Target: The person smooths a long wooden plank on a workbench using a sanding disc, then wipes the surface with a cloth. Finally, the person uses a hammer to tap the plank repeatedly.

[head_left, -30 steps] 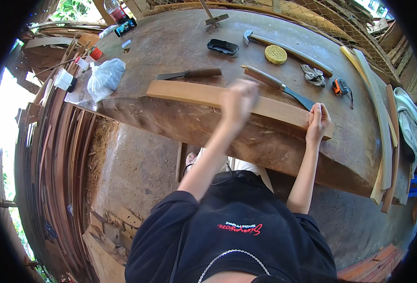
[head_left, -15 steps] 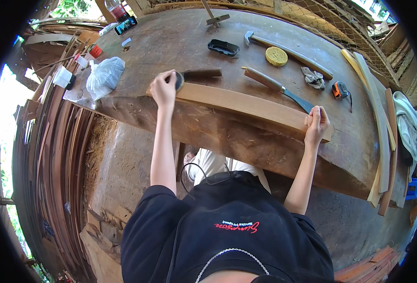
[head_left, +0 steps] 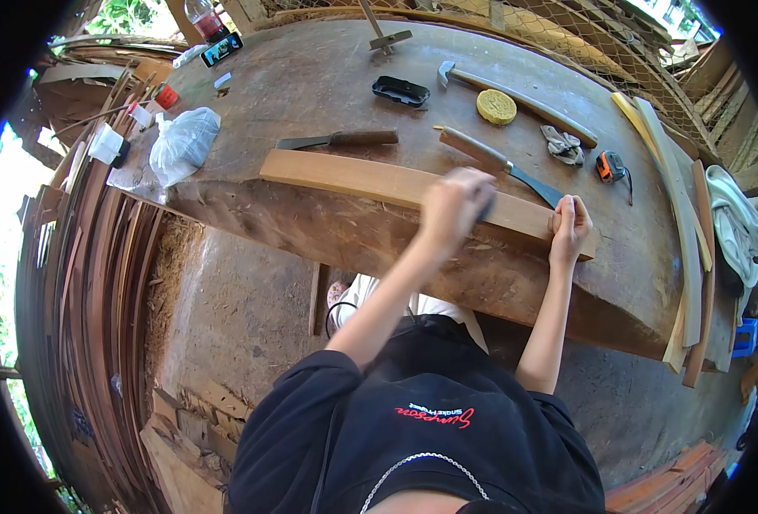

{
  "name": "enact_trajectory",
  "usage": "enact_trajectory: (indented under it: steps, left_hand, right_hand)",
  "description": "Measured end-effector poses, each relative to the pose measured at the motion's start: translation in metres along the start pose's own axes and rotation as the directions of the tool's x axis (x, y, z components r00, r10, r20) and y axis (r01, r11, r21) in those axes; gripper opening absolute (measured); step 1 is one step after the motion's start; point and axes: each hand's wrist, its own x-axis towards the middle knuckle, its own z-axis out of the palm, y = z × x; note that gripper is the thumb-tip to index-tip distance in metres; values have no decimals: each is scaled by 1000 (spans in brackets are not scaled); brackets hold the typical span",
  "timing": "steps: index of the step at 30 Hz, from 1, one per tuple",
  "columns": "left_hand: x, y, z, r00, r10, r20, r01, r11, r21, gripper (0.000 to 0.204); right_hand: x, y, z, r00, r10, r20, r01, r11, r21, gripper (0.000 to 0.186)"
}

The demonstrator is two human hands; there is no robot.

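On the workbench point(head_left: 276, 77) a long light-brown board point(head_left: 336, 176) lies along the front edge. My left hand point(head_left: 454, 210), blurred, is closed on a dark pad point(head_left: 485, 208) over the board, right of its middle. My right hand point(head_left: 571, 224) is closed on the board at its right end. Just behind the board are a knife with a brown handle point(head_left: 364, 136) and a broad-bladed tool with a wooden handle point(head_left: 473, 147), its blade beside my right hand.
Farther back are a hammer point(head_left: 525, 98), yellow disc point(head_left: 496, 106), black case point(head_left: 400, 91), crumpled rag point(head_left: 563, 146) and tape measure point(head_left: 610, 167). A plastic bag point(head_left: 182, 146), phone point(head_left: 222, 50) and bottle point(head_left: 205, 17) sit left. Loose strips point(head_left: 679, 231) lie right; stacked planks point(head_left: 88, 317) line the left.
My left hand swept to the board's left end half a second ago and is now back right of its middle with the dark pad. My right hand has stayed at the right end.
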Motion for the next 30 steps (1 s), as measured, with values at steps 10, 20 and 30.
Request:
enact_trajectory:
  steps: [10,20,30]
  left_hand:
    - [24,-116,-139,812,-83,-578,357,854,379,14]
    - [-12,17,19,997,40,64,-34,995,-95,14]
    - [21,-140,-194,810,-150,-568,467,750,469,18]
  right_hand:
    - [-3,0,9,1000,13,-17,-11,992,122,35]
    - [-1,-7,8,1000,-11,6,11,1000,-10,33]
    - [-5,-1,12,1000,2,-6,-1,993,122,33]
